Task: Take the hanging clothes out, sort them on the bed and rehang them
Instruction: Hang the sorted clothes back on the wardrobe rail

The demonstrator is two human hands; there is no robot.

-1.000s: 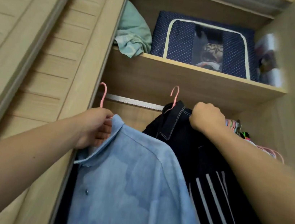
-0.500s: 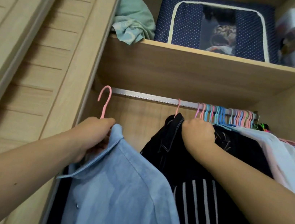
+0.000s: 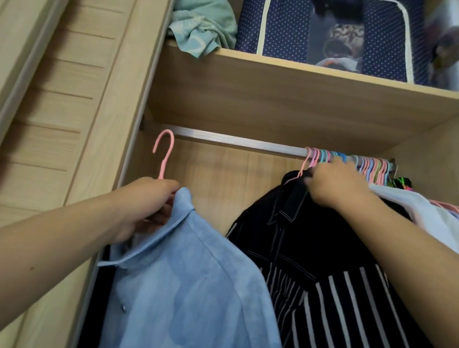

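The left hand (image 3: 144, 206) grips a pink hanger (image 3: 163, 155) bearing a blue shirt (image 3: 189, 301), hook free below the rail's (image 3: 236, 140) left end. The right hand (image 3: 335, 186), fingers curled, grasps a black shirt's (image 3: 313, 259) collar near the rail's right end.

The rail (image 3: 238, 141) runs bare from about 10 to 1 o'clock, with open back panel (image 3: 221, 184) beneath it: the widest gap for a hand. The pink hook (image 3: 163, 154) of the held hanger stands free at 10 o'clock, below the rail and off it. From 1 to 2 o'clock the rail is packed with coloured hanger hooks (image 3: 350, 164). The dark striped garment (image 3: 338, 292) fills 4 o'clock, the blue shirt (image 3: 189, 301) fills 6. The shelf (image 3: 291, 100) caps everything above at 12.
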